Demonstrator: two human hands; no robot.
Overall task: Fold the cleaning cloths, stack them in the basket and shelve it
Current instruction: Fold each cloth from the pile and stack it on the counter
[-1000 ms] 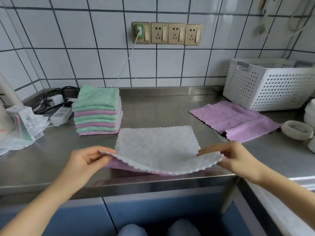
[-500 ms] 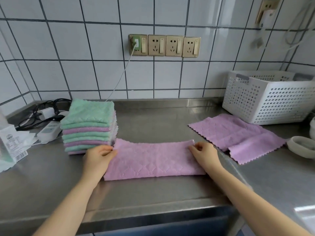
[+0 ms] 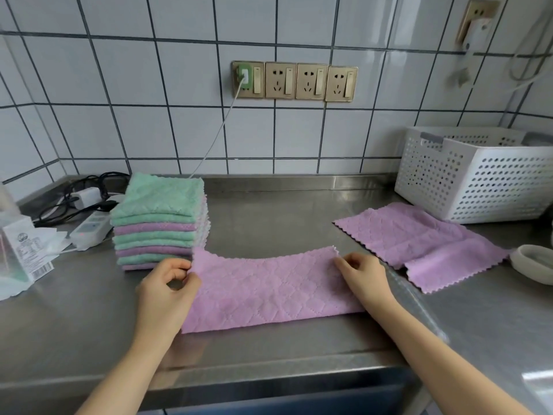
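Now the pink cloth (image 3: pixel 269 290) lies folded in half on the steel counter (image 3: pixel 269 348), a long strip front and centre. Left hand (image 3: pixel 167 290) pinches its left far corner, grip closed on the fabric; right hand (image 3: pixel 363 275) curls over the right far corner, grip on the cloth too. Folded stack (image 3: pixel 160 220) sits just beside the left end. Another pink cloth (image 3: pixel 419 241) lies to the right, touching the white basket (image 3: pixel 478 172).

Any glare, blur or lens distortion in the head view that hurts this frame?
Head view: wide-angle bend curves the tile lines and counter edge; soft window glare on the steel counter at right; the carton at far left is smeared; hands and pink cloth are sharp.
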